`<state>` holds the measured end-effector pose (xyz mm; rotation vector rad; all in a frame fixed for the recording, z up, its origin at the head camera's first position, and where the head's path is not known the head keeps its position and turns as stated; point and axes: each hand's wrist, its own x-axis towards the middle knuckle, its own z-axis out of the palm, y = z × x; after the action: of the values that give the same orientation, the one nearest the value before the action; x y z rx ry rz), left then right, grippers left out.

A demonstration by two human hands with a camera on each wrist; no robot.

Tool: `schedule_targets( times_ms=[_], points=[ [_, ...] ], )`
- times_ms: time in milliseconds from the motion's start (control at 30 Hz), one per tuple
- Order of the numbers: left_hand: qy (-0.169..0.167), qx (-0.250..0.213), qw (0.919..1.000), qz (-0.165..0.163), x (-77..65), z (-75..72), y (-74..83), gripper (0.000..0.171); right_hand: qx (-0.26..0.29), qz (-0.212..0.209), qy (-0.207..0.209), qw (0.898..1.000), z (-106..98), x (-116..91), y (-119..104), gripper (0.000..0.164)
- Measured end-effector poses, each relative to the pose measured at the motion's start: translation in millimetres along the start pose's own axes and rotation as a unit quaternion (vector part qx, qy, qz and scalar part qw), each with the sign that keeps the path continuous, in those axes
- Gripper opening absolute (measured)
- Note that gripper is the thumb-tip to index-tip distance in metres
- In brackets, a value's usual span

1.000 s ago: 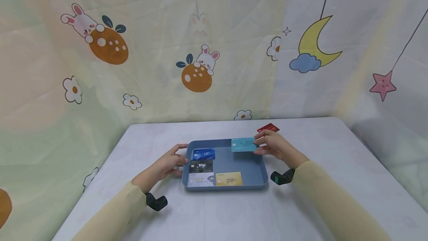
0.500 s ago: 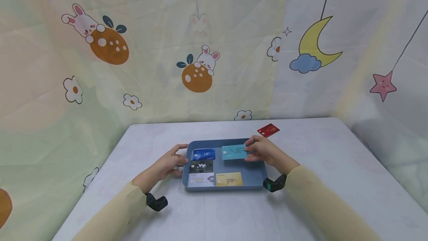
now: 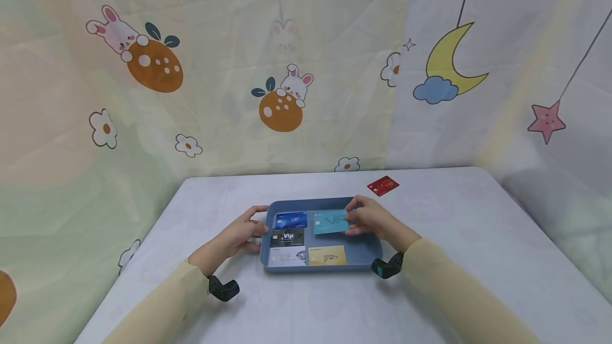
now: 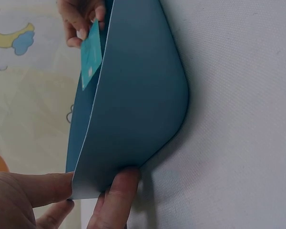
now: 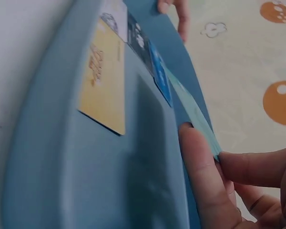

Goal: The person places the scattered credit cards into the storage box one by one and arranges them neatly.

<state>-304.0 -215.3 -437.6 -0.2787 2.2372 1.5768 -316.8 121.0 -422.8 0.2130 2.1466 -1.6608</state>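
My right hand [image 3: 370,215] pinches a teal VIP card [image 3: 330,222] by its right end, between thumb and fingers. The card hovers over the back middle of a blue tray [image 3: 365,252], slightly tilted; the right wrist view shows its thin edge. At the tray's left side, my left hand [image 3: 243,231] holds the wall, its fingers [image 4: 119,191] against rim and outer side. Down the tray's left lie a blue VIP card [image 3: 290,220], a black Vip card [image 3: 288,237] and a white VIP card [image 3: 287,256]. A gold card [image 3: 327,255] sits beside the white one.
A red VIP card [image 3: 383,186] lies on the white-covered table [image 3: 311,307] behind the tray's right corner. A printed cloth backdrop [image 3: 334,94] hangs right behind the table's far edge.
My right hand has carried the teal card left and toward me, from the tray's back right rim to beside the blue card. The red card came into full view. The left hand stayed put.
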Motion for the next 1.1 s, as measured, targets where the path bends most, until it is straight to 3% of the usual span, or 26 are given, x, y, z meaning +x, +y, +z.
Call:
schedule_targets(
  times_ms=[400,533,833,1100],
  points=[
    [-0.001,-0.003,1.0000,0.001,1.4,-2.4,-1.5,0.071,-0.098,-0.037,0.038,0.994,18.0,0.0,5.9,0.020],
    [-0.003,-0.005,1.0000,0.002,0.4,-1.9,-1.7,0.070,-0.145,-0.048,0.050,0.987,22.3,1.3,8.1,0.018],
    [-0.004,-0.004,1.0000,0.001,-1.4,-1.2,0.2,0.071,-0.264,-0.091,0.070,0.958,27.3,0.9,12.1,0.014],
    [-0.002,-0.001,1.0000,-0.001,-1.0,-0.8,0.4,0.071,-0.278,-0.086,0.070,0.954,26.7,-1.0,11.7,0.013]
  ],
)
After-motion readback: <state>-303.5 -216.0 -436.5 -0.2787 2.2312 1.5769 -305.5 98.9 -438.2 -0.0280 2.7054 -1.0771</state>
